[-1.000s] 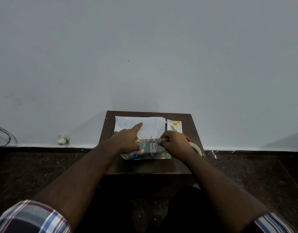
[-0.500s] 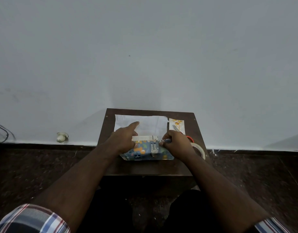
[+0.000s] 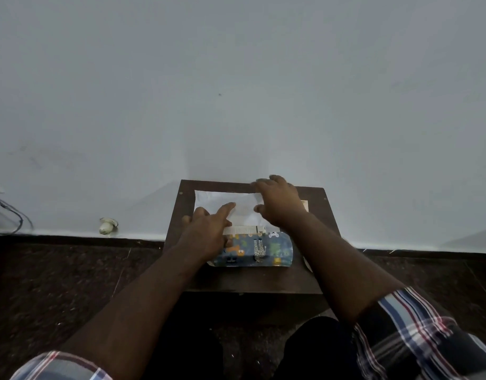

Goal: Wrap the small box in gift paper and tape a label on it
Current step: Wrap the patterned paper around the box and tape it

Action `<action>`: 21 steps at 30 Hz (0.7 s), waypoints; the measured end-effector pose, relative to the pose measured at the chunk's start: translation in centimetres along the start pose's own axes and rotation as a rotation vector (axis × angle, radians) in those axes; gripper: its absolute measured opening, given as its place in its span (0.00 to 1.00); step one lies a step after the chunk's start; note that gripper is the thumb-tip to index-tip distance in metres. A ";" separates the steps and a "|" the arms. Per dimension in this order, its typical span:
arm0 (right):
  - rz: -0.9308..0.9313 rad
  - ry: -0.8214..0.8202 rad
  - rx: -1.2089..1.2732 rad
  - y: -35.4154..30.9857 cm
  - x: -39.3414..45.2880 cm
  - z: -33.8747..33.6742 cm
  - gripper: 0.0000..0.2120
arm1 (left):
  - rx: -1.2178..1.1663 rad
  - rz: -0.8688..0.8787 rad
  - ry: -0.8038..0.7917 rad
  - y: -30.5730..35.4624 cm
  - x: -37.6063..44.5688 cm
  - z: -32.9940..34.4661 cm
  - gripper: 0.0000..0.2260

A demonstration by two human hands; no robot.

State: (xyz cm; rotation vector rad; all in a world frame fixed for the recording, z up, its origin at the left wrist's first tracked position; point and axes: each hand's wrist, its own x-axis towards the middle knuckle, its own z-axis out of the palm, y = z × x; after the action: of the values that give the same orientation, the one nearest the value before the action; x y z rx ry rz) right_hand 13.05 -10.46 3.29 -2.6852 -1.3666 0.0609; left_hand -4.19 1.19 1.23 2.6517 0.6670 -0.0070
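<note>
the wrapping is partly done, judging from how things lie on the small dark table (image 3: 313, 281) in the lower middle of the frame. the near flap of the gift paper (image 3: 259, 250), blue with little animals printed on it, is folded up over the small box (image 3: 246, 229), of which only a pale strip along the far edge shows, just above the patterned flap. the far half of the sheet lies flat with its white underside up, reaching toward the top edge of the table. the left hand (image 3: 206, 234) presses down on the left end of the box and the folded flap, its forefinger stretched out onto the white sheet and the other fingers curled. the right hand (image 3: 280, 204) is at the upper right corner of the white sheet, fingers spread and bent over its far edge; whether they already pinch the paper i cannot tell, since the light is dim and the hand hides the corner. what seems left is most of the job: bringing the far flap over the box, taping the seam, closing both ends, then taping on the label. a pale card (image 3: 305, 205) peeks out at the right of the right hand and may be that label.
</note>
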 end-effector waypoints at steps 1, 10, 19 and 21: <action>-0.007 -0.049 -0.030 0.0 0.5 0.3 0.30 | 0.020 0.009 0.007 0.1 -0.1 0.0 0.36; -0.154 0.111 -0.074 -1.0 -0.2 0.2 0.09 | 0.204 0.050 0.095 0.5 -0.1 0.1 0.43; -0.286 0.182 -0.099 -2.2 -5.5 0.7 0.05 | 0.357 0.064 0.344 1.7 -1.7 0.5 0.48; -0.302 0.139 -0.097 -2.1 -6.8 1.3 0.05 | 0.346 0.097 0.388 1.5 -1.6 1.0 0.48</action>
State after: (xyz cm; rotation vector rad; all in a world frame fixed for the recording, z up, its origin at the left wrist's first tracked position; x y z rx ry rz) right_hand 7.22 -14.62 2.13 -2.4679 -1.7493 -0.2221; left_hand -4.86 -1.14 1.10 3.0512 0.7079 0.4701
